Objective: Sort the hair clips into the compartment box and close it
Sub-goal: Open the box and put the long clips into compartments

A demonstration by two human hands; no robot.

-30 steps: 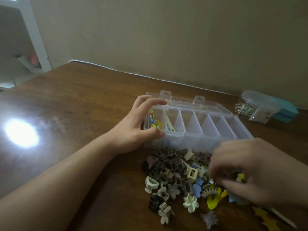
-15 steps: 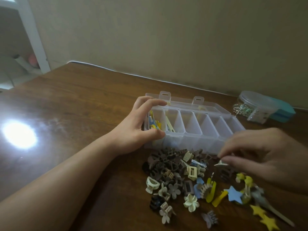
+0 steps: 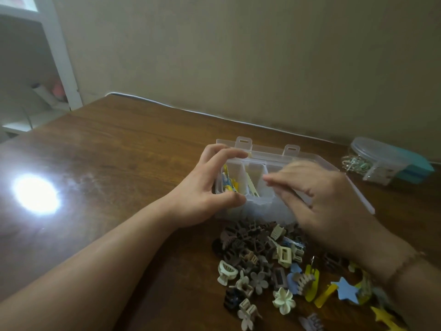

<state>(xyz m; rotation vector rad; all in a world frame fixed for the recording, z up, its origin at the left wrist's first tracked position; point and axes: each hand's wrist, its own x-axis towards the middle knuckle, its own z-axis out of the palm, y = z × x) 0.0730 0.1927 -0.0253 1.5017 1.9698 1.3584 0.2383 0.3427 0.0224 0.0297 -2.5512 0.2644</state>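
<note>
Compartment box open on wooden table, lid back. Left hand clamps box's left end, thumb on near wall, fingers over far rim. Right hand blurred above middle compartments, grip unreadable. Hair clips heaped just before box; few in left compartments.

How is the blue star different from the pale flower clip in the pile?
The blue star is flat, five-pointed and bright blue; the pale flower clip is cream-coloured with rounded petals. The star lies further right, near the right hand's wrist; the flower lies nearer the pile's front middle. Both rest loose on the wooden table, outside the box.
</note>
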